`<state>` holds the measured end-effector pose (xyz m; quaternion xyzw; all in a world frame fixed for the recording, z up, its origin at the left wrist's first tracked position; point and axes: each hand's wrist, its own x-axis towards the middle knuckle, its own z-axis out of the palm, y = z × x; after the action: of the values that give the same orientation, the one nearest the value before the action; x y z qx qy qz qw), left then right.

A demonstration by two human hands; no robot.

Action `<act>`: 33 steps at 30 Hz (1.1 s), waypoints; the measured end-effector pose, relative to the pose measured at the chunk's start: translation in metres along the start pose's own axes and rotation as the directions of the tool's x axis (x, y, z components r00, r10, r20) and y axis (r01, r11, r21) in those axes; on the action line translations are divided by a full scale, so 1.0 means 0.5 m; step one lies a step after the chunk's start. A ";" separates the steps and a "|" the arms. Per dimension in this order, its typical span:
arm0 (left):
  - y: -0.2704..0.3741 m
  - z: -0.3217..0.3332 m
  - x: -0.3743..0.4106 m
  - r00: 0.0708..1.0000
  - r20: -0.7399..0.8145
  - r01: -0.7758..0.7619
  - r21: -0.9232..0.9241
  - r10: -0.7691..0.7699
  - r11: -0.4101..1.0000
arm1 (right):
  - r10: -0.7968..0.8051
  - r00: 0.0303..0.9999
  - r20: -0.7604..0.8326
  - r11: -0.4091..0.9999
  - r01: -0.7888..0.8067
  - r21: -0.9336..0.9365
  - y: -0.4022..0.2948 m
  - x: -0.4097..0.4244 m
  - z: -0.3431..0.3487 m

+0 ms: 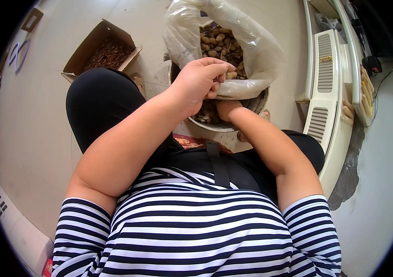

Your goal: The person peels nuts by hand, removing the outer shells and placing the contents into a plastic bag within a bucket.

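Note:
My left hand (200, 78) is over the near rim of a clear plastic bag (264, 48), its fingers curled in and its thumb beside the forefinger. Whether anything sits between those fingers is hidden. Unshelled peanuts (219, 43) fill the bag's opening, and one pale peanut (231, 75) shows just past my left fingertips. The bag rests in the mouth of a round bucket (213, 129). Below the bag's rim my right hand (228, 110) reaches into the bucket, its fingers out of sight. Brown pieces that look like peanut shells (207, 113) lie beside it.
A cardboard box (85, 48) of reddish-brown shelled peanuts (110, 55) stands on the tiled floor beyond my left knee. On the right is a white cabinet (324, 62) with louvred doors. Corn cobs (366, 91) lie along its edge, near a black cable (376, 90).

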<state>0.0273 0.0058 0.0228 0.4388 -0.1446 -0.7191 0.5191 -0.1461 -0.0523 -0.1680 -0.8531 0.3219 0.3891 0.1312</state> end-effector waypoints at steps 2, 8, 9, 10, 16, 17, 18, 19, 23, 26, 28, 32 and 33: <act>-0.003 -0.014 0.005 1.000 0.019 0.022 -0.090 -0.021 0.996 | 0.006 0.965 -0.264 0.985 0.040 0.168 -0.002 0.008 0.012; 0.000 -0.019 0.026 0.990 -0.123 0.046 -0.156 -0.066 0.987 | -0.045 0.969 -0.243 0.997 0.057 0.044 -0.007 -0.013 0.019; -0.002 -0.021 0.027 0.988 -0.139 0.047 -0.160 -0.070 0.986 | -0.080 0.976 -0.203 0.996 0.086 0.023 -0.011 -0.039 -0.007; -0.008 -0.026 0.026 0.985 -0.158 0.047 -0.165 -0.073 0.985 | -0.116 0.980 -0.163 0.993 0.118 0.002 -0.018 -0.068 -0.039; -0.061 -0.024 0.042 0.924 -0.348 0.150 -0.044 -0.156 0.988 | -0.024 0.908 -0.418 0.870 0.225 0.438 -0.028 -0.296 -0.251; -0.066 -0.026 0.043 0.925 -0.315 0.192 -0.096 -0.213 0.977 | 0.018 0.898 -0.440 0.800 0.251 0.545 -0.028 -0.311 -0.270; -0.066 -0.025 0.042 0.925 -0.269 0.238 -0.137 -0.267 0.962 | 0.074 0.885 -0.459 0.715 0.274 0.644 -0.025 -0.321 -0.279; -0.067 -0.026 0.042 0.922 -0.223 0.283 -0.175 -0.318 0.943 | 0.054 0.881 -0.469 0.691 0.306 0.655 -0.018 -0.319 -0.284; -0.056 -0.021 0.049 0.960 -0.053 0.256 -0.225 -0.274 0.940 | 0.099 0.760 -0.642 0.677 0.421 0.604 0.041 -0.247 -0.300; -0.035 -0.014 0.046 0.958 -0.181 0.194 -0.157 -0.221 0.968 | 0.005 0.777 -0.630 0.977 0.131 0.169 0.071 -0.178 -0.292; -0.024 -0.011 0.044 0.949 -0.250 0.163 -0.130 -0.192 0.978 | -0.008 0.889 -0.457 0.997 -0.026 -0.068 0.075 -0.134 -0.287; -0.020 -0.020 0.043 0.984 -0.173 0.047 -0.023 -0.051 0.999 | 0.012 0.940 -0.342 0.990 -0.058 -0.126 0.075 -0.097 -0.289; -0.021 -0.020 0.041 0.984 -0.175 0.033 0.006 -0.031 0.999 | 0.002 0.927 -0.375 0.996 -0.036 -0.086 0.072 -0.106 -0.294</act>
<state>0.0270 -0.0050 0.0002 0.5050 -0.0946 -0.6853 0.5162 -0.1101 -0.1255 -0.0302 -0.9136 0.3312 0.2346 0.0246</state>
